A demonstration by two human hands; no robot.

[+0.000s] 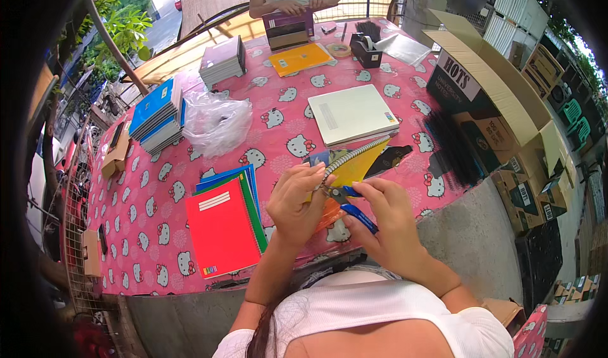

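Note:
My left hand (292, 201) is closed on a yellow spiral notebook (362, 166), held tilted above the table by the near end of its metal coil. My right hand (394, 226) grips blue-handled pliers (358, 217). The jaws of the pliers meet the coil's near end by my left fingertips; whether they bite on the wire is hidden. An orange item (327, 216) shows under my hands. To the left lies a fanned pile of spiral notebooks with a red notebook (223, 228) on top, green and blue ones beneath. Beyond the yellow notebook sits a cream-covered stack (353, 112).
Blue notebooks (155, 111), a clear plastic bag (217, 122) and a purple-topped stack (221, 60) stand at the left. Black coils (453, 146) lie by the right edge, near an open carton (500, 82). Across the table a person's hands (294, 6) handle a purple notebook (297, 21).

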